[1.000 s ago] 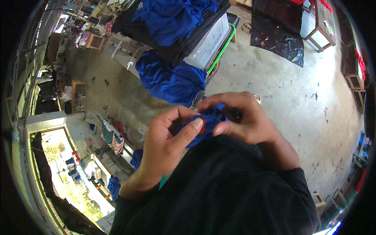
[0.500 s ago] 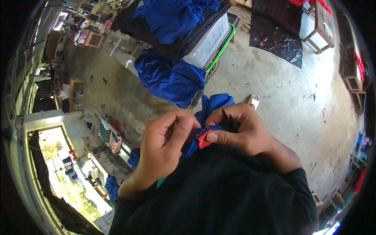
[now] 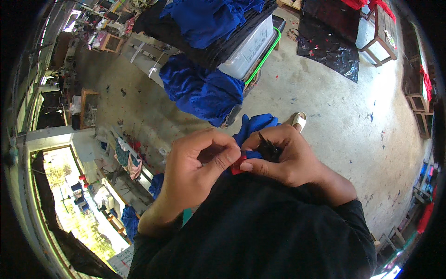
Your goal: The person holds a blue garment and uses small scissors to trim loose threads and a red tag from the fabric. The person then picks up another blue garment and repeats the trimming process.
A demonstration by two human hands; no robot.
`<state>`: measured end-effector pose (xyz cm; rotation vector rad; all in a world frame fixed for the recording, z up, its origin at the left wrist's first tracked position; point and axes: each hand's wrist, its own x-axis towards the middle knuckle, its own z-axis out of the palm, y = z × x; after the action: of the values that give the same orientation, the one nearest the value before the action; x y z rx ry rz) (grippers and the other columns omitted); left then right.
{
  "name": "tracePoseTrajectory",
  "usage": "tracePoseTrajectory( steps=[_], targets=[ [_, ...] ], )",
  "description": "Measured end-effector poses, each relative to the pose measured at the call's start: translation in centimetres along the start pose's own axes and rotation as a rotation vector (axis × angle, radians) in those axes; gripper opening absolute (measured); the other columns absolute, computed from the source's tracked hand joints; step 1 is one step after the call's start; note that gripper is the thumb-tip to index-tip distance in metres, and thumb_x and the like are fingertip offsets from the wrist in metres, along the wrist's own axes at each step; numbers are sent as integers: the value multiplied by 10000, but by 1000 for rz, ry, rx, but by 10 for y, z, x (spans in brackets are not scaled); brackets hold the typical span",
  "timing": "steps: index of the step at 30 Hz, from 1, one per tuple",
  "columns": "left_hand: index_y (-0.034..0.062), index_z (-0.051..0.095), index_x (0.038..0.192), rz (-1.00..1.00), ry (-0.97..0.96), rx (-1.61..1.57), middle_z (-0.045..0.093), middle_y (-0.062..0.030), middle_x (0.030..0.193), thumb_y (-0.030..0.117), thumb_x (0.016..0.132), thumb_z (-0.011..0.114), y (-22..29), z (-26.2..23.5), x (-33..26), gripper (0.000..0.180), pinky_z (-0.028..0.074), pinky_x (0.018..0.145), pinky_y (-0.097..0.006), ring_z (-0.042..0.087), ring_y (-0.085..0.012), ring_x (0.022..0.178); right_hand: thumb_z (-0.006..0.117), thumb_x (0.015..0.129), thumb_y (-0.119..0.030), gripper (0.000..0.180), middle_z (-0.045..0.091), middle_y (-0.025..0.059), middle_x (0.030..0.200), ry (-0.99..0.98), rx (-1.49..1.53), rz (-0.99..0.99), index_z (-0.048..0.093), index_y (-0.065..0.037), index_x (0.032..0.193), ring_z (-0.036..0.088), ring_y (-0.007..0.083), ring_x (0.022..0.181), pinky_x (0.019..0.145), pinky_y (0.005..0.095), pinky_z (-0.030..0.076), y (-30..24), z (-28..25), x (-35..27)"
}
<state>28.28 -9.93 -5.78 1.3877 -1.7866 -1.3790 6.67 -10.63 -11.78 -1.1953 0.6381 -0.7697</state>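
Observation:
In front of my dark shirt, my right hand (image 3: 292, 156) grips blue cloth (image 3: 256, 123) with its thumb over a small red piece (image 3: 237, 167) at the cloth's edge. Black pointed snips (image 3: 268, 149) sit inside the curled fingers of that same hand, blades facing up and left. My left hand (image 3: 197, 162) is closed, thumb and forefinger pinched together right beside the red piece. Whatever lies between those fingertips is too small or hidden to make out. The blue cloth hangs beyond both hands, partly covered by them.
Ahead stands a stack of blue fabric (image 3: 200, 23) over black cloth, beside a clear plastic bin (image 3: 248, 49) with a green cord (image 3: 265, 58). Another blue heap (image 3: 200, 90) hangs lower. Black plastic sheeting (image 3: 327, 46) lies on the floor near a wooden-framed table (image 3: 383, 39). A window (image 3: 76, 200) is at left.
My left hand's fingertips have drawn up and closed into a tighter pinch by the red piece. Less of the red piece and the nearby blue cloth shows now. The snips' blades have spread slightly.

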Motion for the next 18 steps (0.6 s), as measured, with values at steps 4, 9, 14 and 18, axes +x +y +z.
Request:
tracePoseTrajectory(
  steps=[4,9,14,18],
  targets=[
    [6,616,1017,-46,262,-504,636,-61,905,206,999,624,-15,4,1,201,546,799,-322,650,-148,867,797,855,-119,190,688,7,842,32,98,107,689,3,951,616,67,811,724,238,465,7,1,-6],
    [24,636,1029,366,209,-161,648,-90,981,177,883,751,-16,15,6,241,538,818,-383,645,-217,953,790,880,-194,246,676,-10,828,83,156,99,699,10,984,561,41,759,672,235,443,11,4,-6],
    [46,665,996,500,72,341,676,-93,975,74,794,802,-13,7,13,246,538,752,-334,670,-205,863,804,866,-220,251,682,-4,833,107,211,123,704,-11,963,566,49,754,671,238,446,9,3,-2],
    [33,641,995,254,217,-219,671,-73,940,76,886,731,-28,2,13,148,539,705,-293,668,-162,786,794,874,-256,255,650,-17,785,137,101,58,700,-30,947,544,41,703,619,229,414,16,-4,-1]
  ],
)
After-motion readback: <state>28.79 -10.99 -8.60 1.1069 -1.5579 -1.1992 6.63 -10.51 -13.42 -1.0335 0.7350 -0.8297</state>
